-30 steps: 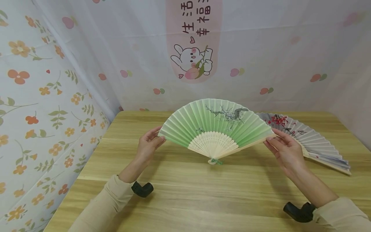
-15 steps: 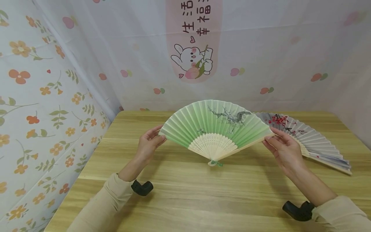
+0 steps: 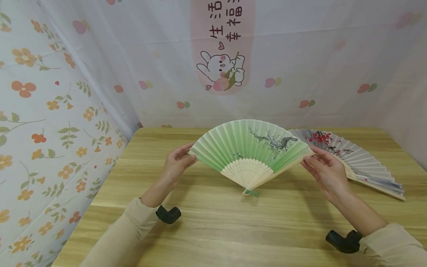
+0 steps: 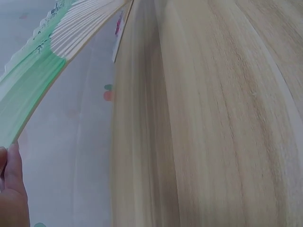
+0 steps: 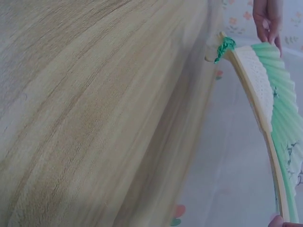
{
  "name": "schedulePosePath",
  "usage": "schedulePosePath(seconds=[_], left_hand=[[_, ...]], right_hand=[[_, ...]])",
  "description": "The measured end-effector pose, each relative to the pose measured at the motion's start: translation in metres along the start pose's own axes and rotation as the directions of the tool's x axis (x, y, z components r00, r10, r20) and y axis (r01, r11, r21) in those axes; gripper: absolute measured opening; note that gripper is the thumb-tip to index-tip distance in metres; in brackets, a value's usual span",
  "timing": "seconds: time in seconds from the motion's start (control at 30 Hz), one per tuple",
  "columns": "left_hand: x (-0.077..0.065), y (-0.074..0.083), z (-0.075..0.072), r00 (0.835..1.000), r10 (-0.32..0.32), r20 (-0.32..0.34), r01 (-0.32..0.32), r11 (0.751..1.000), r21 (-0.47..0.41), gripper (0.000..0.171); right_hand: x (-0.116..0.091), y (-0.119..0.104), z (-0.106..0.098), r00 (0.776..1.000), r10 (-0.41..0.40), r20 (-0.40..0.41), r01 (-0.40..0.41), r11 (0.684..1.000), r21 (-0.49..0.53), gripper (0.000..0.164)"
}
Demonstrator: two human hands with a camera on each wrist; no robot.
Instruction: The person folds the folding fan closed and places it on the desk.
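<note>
A green folding fan (image 3: 227,144), spread wide with a dark branch print and pale slotted ribs, is held up over the table between both hands. My left hand (image 3: 176,163) pinches its left end between thumb and fingers; in the left wrist view the fingertips (image 4: 13,163) show at the fan's corner. At the other end, my right hand (image 3: 328,172) pinches the outer rib near its tip. The pivot, with a green tassel (image 5: 225,47), points down toward me. Behind the right hand lies a second spread fan (image 3: 363,159), greyish white with red blossoms, partly hidden by the green fan and hand.
The wooden table (image 3: 213,230) reaches back to a white printed curtain (image 3: 283,48). Along the left side hangs a flowered cloth (image 3: 66,141). Black curved pieces (image 3: 168,215) stick out from both wrists.
The left hand has shifted right, toward the right hand, and the green fan's spread has narrowed a little. Its pivot and top edge sit slightly lower. The right hand has barely moved.
</note>
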State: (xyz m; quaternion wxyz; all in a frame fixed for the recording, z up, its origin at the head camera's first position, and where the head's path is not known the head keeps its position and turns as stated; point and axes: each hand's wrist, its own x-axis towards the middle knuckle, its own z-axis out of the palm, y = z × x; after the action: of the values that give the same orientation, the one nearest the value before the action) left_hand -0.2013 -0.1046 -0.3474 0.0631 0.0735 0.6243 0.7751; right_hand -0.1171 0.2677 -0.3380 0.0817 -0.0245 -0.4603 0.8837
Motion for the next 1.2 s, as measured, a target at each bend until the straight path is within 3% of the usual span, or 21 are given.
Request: schedulePosePath(seconds=[1.2], left_hand=[[0.001, 0.005, 0.01, 0.999, -0.01, 0.052, 0.008, 0.999, 0.039, 0.041]], right_hand=[[0.003, -0.001, 0.015, 0.999, -0.004, 0.046, 0.008, 0.995, -0.095, 0.027]])
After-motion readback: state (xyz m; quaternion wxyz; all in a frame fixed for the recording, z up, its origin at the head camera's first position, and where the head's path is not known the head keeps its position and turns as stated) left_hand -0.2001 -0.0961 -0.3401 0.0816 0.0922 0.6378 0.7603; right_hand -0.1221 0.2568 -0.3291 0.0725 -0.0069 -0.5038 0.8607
